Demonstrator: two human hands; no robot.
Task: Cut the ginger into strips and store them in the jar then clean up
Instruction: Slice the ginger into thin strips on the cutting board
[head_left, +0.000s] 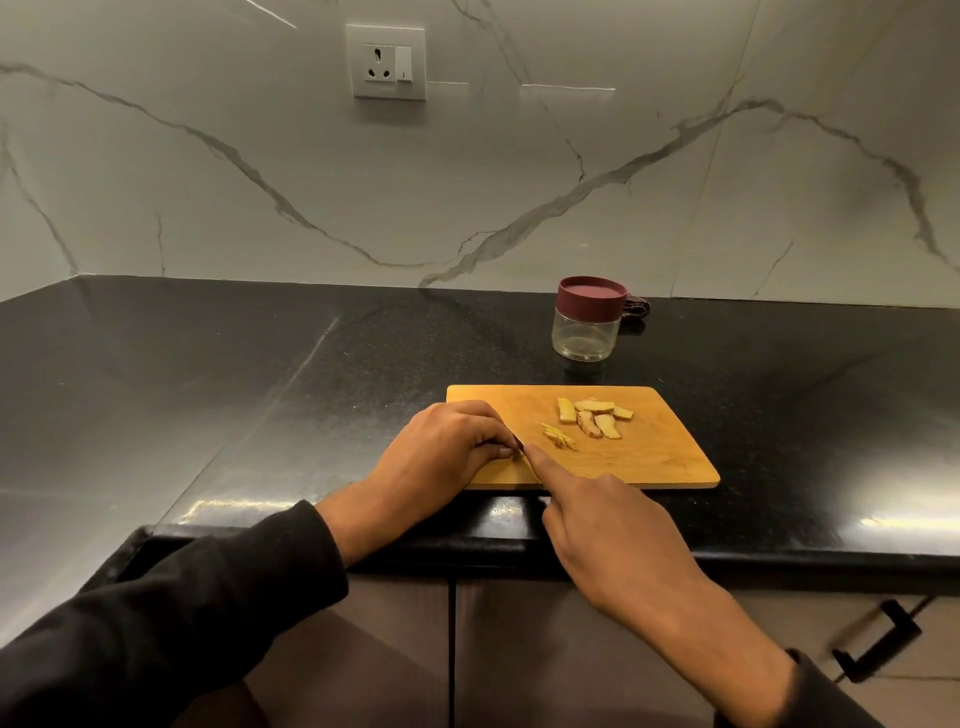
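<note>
Black polished countertop (260, 395) runs beneath a white marble-veined wall (519, 197), which carries a socket plate (387, 62). A wooden cutting board (649, 457) lies on the counter at its near edge, under both hands.

The left hand (441, 462) rests on the board's left end, fingers curled down over a small piece of ginger (518, 453) that is almost hidden beneath the fingertips. The right hand (608, 530) grips a knife (525, 453), its forefinger stretched along the top of the blade; only a sliver of blade shows, right against the left fingertips, and the handle is covered by the palm.

Just beyond the right forefinger lies a small heap of thin ginger strips (558, 435), and a little farther out and to the right, several flat ginger slices (595, 415). Well beyond the hands, past the board's far edge, stands a clear jar (586, 338) with a maroon lid (591, 299) on. A dark cloth (636, 306) lies just behind it.
</note>
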